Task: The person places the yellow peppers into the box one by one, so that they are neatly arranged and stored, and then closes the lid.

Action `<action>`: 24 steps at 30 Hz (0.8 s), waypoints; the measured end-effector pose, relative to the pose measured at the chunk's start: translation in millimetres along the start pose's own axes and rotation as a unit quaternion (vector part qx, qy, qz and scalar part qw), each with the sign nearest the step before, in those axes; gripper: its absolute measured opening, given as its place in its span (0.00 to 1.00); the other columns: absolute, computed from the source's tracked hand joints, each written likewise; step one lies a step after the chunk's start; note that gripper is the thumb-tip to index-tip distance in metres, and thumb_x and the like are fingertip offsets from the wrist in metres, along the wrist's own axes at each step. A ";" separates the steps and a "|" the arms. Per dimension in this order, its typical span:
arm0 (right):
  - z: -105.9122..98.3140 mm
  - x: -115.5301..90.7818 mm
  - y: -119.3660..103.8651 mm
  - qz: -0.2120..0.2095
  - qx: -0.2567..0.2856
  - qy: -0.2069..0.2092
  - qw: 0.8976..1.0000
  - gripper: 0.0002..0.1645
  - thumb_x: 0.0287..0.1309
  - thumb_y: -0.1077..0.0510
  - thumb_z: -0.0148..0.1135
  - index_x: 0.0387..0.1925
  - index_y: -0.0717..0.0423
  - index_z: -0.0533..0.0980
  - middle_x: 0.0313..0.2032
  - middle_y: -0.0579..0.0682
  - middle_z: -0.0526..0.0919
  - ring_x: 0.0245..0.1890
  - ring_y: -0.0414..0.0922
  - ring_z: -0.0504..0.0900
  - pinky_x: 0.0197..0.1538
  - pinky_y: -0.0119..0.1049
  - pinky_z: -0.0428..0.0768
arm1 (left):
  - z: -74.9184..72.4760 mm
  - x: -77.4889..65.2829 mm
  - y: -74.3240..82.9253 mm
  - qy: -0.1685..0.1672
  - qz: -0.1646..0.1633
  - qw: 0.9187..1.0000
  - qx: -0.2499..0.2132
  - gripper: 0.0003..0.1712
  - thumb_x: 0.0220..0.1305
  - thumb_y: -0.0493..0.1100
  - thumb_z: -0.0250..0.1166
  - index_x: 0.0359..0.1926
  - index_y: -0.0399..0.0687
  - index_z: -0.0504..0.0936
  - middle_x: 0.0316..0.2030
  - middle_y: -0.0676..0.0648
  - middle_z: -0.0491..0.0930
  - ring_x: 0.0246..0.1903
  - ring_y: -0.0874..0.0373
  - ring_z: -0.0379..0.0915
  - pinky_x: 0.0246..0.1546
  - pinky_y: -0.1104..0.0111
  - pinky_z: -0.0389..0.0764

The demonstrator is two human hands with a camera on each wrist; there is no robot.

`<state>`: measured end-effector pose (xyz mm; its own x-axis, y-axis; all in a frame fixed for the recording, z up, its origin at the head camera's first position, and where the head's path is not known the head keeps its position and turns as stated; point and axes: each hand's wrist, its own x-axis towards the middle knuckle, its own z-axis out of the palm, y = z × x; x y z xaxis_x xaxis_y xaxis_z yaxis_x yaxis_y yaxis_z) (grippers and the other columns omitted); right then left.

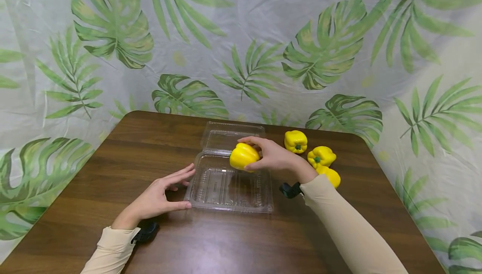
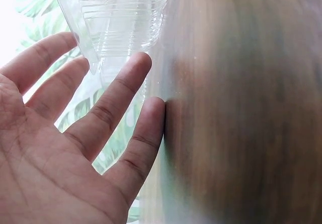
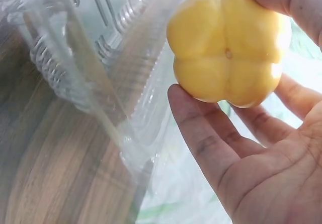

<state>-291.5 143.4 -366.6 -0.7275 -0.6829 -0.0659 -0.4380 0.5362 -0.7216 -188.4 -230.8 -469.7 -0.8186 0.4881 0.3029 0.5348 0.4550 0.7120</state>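
Only right wrist view shows bottom of the pepper; above the container, right hand grasps it (left hand, unclenched, touches container).

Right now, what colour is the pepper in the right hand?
The pepper is yellow; the right wrist view shows it best, up close.

Clear tray was reachable from front; left hand blocked left side, right hand plus yellow pepper rear right.

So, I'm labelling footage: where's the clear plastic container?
In the head view, the container lies on the table, right of the left hand and beneath the yellow pepper in the right hand.
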 end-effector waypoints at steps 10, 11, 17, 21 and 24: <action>4.1 13.4 -7.1 -0.002 -0.011 -0.025 1.000 0.49 0.60 0.54 0.78 0.80 0.43 0.67 0.73 0.51 0.75 0.63 0.51 0.81 0.63 0.49 0.82 | 1.1 -0.2 0.7 -0.001 -0.002 1.000 0.003 0.48 0.61 0.50 0.82 0.78 0.44 0.72 0.81 0.41 0.65 0.57 0.64 0.83 0.54 0.57 0.86; 4.3 14.3 -7.5 -0.002 -0.010 -0.026 1.000 0.49 0.60 0.54 0.79 0.80 0.43 0.67 0.73 0.51 0.75 0.63 0.51 0.81 0.63 0.48 0.82 | 1.0 -0.1 0.6 -0.001 -0.002 1.000 0.003 0.48 0.61 0.50 0.82 0.78 0.44 0.72 0.81 0.41 0.65 0.57 0.63 0.83 0.54 0.57 0.86; 6.0 19.9 -8.3 -0.012 -0.019 -0.030 0.999 0.49 0.60 0.53 0.79 0.80 0.46 0.67 0.72 0.52 0.76 0.63 0.52 0.82 0.61 0.46 0.84 | 0.1 0.6 0.7 -0.002 -0.002 1.000 0.006 0.49 0.61 0.51 0.82 0.78 0.45 0.72 0.81 0.42 0.65 0.57 0.63 0.83 0.54 0.57 0.86; 5.5 22.4 -9.3 -0.009 -0.022 -0.044 0.999 0.49 0.61 0.54 0.79 0.80 0.50 0.67 0.73 0.53 0.76 0.64 0.54 0.81 0.62 0.47 0.84 | 0.0 0.9 0.3 -0.002 0.001 1.000 0.009 0.49 0.60 0.51 0.82 0.78 0.45 0.72 0.81 0.42 0.65 0.57 0.62 0.84 0.54 0.57 0.86; 3.9 24.7 -11.0 -0.004 -0.024 -0.052 0.998 0.50 0.61 0.54 0.78 0.80 0.51 0.66 0.73 0.53 0.75 0.65 0.55 0.81 0.63 0.48 0.84 | -0.4 0.8 0.4 -0.001 0.002 1.000 0.012 0.49 0.60 0.51 0.83 0.78 0.45 0.72 0.81 0.42 0.65 0.57 0.62 0.84 0.54 0.58 0.86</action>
<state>-302.5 118.7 -363.0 -0.6661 -0.7336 -0.1345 -0.4700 0.5529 -0.6881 -188.9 -230.5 -468.9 -0.8158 0.4919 0.3042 0.5431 0.4705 0.6955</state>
